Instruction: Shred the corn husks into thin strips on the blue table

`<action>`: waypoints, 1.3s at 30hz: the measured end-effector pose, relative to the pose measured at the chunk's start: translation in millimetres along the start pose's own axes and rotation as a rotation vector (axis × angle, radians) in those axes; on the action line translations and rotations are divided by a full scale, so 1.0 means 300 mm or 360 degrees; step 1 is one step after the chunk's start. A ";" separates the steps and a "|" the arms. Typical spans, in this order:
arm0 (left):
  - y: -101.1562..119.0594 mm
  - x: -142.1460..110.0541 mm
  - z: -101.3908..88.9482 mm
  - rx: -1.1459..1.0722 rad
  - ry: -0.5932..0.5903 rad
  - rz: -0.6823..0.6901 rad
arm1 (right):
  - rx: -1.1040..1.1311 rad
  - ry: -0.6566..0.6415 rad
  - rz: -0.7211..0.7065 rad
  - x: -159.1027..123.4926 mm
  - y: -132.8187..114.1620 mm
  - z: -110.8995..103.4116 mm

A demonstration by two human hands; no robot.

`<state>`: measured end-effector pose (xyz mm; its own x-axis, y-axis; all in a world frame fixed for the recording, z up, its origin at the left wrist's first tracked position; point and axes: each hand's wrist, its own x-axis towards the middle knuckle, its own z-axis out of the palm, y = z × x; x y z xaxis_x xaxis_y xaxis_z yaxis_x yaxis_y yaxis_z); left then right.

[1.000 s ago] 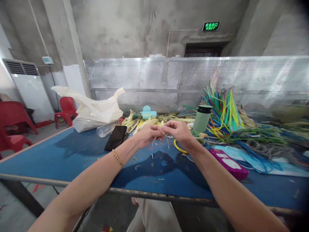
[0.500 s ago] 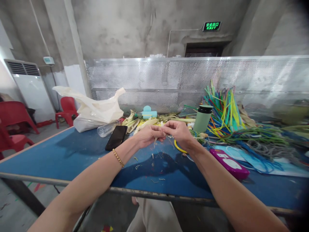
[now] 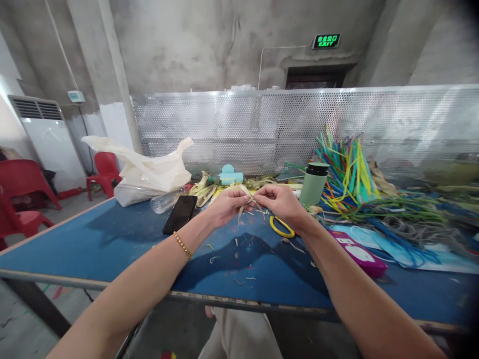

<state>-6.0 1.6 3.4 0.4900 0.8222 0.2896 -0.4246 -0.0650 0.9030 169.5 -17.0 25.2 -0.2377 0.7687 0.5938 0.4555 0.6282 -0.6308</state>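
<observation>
My left hand [image 3: 223,206] and my right hand [image 3: 280,201] meet above the blue table [image 3: 93,239], fingers pinched on thin pale strips of corn husk [image 3: 248,203] stretched between them. A few loose ends hang down from the pinch. A bead bracelet circles my left wrist. Just under my right hand lies a yellow-handled pair of scissors [image 3: 281,226]. Small husk scraps [image 3: 235,259] are scattered on the table below my hands.
A black phone [image 3: 180,213], clear bottle [image 3: 164,201] and white plastic bag [image 3: 145,172] lie at left. Green flask [image 3: 313,183], coloured strips [image 3: 346,169], cords [image 3: 404,219] and a purple case [image 3: 357,252] crowd the right. Perforated metal screen [image 3: 262,124] behind; red chairs [image 3: 22,192] left.
Both hands have risen a little and drawn slightly apart, and the husk strips now show stretched between them. The scissors' yellow handle is more exposed.
</observation>
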 end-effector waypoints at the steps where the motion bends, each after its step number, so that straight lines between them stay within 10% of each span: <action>1: 0.000 -0.001 0.001 0.0016 -0.0009 0.0000 | -0.0028 -0.0005 -0.0005 0.000 0.001 0.000; 19: 0.002 0.005 0.014 0.0069 0.0193 -0.0052 | -0.0698 0.0105 -0.0415 -0.012 -0.001 0.022; 39: -0.017 0.019 0.007 0.0232 0.0129 0.0091 | -0.0685 0.0093 -0.0375 -0.018 -0.018 0.031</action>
<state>0.6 5.4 1.2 0.4026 0.8574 0.3205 -0.3322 -0.1894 0.9240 160.3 -23.5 20.9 -0.3340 0.5961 0.7301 0.7112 0.6677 -0.2197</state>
